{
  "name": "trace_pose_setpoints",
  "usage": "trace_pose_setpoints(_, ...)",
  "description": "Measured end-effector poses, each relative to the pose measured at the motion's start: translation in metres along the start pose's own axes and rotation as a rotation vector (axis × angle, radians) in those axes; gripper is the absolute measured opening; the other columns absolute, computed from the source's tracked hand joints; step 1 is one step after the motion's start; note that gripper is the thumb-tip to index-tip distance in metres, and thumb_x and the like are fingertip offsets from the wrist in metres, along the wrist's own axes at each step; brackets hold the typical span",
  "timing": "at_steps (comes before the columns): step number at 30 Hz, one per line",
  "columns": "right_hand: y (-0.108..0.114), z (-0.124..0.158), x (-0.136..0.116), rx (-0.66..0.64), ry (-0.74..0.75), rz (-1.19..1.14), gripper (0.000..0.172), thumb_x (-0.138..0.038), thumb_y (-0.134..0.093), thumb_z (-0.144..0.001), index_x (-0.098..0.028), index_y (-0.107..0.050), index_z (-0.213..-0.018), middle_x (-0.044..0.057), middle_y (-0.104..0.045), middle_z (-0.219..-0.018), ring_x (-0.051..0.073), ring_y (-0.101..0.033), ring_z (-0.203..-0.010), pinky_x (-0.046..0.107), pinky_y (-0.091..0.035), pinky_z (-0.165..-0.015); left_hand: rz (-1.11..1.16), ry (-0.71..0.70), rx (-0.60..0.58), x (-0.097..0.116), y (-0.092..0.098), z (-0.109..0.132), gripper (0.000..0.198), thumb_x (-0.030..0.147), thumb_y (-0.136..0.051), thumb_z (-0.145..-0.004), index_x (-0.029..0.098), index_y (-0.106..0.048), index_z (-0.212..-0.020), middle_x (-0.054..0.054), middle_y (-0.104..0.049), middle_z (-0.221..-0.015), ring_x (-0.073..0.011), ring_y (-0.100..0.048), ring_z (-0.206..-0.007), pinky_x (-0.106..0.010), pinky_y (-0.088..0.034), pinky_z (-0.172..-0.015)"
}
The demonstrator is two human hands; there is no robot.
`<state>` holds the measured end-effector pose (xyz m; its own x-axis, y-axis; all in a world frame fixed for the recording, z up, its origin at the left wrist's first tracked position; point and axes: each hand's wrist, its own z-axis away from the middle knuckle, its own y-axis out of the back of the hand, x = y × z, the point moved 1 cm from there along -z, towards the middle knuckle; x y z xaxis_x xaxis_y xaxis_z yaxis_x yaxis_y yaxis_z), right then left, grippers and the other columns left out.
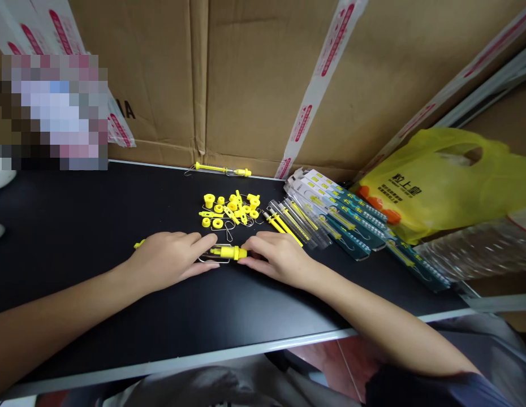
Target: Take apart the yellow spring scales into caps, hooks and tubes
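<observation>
A spring scale with a yellow cap and a wire frame (226,252) is held level between my two hands, just above the black table. My left hand (167,257) is closed round its tube, and a yellow tip shows beyond the far side of that hand. The fingers of my right hand (282,257) pinch the yellow end cap. Most of the tube is hidden by my left hand. Just beyond lies a loose pile of yellow plastic caps, rings and flat pieces (218,223), with bent wire hooks (229,233) among them.
Clear tubes with yellow rods (288,220) lie right of the pile, beside printed boxes (343,209). Another spring scale (223,169) rests at the back edge, against large cardboard (254,85). A yellow plastic bag (441,186) and clear stacked plastic (462,254) stand far right.
</observation>
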<state>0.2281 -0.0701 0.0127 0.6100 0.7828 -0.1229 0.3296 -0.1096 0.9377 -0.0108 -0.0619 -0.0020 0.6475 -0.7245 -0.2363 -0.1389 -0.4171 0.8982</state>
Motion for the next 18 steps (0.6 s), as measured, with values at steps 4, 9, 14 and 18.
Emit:
trace_pose_setpoints(4, 0.0001, 0.0005, -0.0001, 0.020, 0.026, -0.002, 0.023, -0.037, -0.046, -0.093, -0.017, -0.056, -0.084, 0.000, -0.056, -0.067, 0.011, -0.050, -0.060, 0.021, -0.031, -0.054, -0.003, 0.003, -0.002, 0.0006, 0.0007, -0.0005, 0.036, 0.052, -0.041, -0.091, 0.021, -0.053, -0.105, 0.002, -0.064, -0.073, -0.0166, -0.063, -0.063, -0.026, -0.034, -0.050)
trace_pose_setpoints(9, 0.0009, 0.0007, -0.0020, 0.009, 0.024, -0.013, 0.017, -0.031, -0.045, -0.093, -0.018, -0.053, -0.085, 0.000, -0.057, -0.069, 0.011, -0.050, -0.061, 0.021, -0.031, -0.055, 0.002, -0.001, -0.001, 0.0010, 0.0023, -0.0005, 0.035, 0.052, -0.041, -0.091, 0.021, -0.053, -0.104, 0.003, -0.064, -0.073, -0.0162, -0.063, -0.063, -0.026, -0.034, -0.050)
trace_pose_setpoints(14, 0.0016, 0.0000, -0.0039, -0.027, -0.040, -0.035, 0.029, -0.045, -0.047, -0.091, -0.017, -0.053, -0.098, 0.000, -0.058, -0.070, 0.011, -0.051, -0.060, 0.021, -0.032, -0.056, 0.005, 0.004, -0.009, 0.0006, 0.0022, -0.0003, 0.036, 0.052, -0.041, -0.091, 0.021, -0.054, -0.104, 0.002, -0.064, -0.073, -0.0160, -0.063, -0.063, -0.026, -0.034, -0.050)
trace_pose_setpoints(18, 0.0025, -0.0011, -0.0044, -0.046, -0.064, 0.012, 0.030, -0.043, -0.042, -0.093, -0.018, -0.057, -0.097, 0.002, -0.060, -0.071, 0.012, -0.053, -0.062, 0.023, -0.032, -0.057, 0.001, 0.006, -0.007, 0.0006, 0.0015, -0.0006, 0.036, 0.052, -0.040, -0.091, 0.021, -0.054, -0.104, 0.002, -0.064, -0.073, -0.0159, -0.063, -0.063, -0.026, -0.035, -0.050)
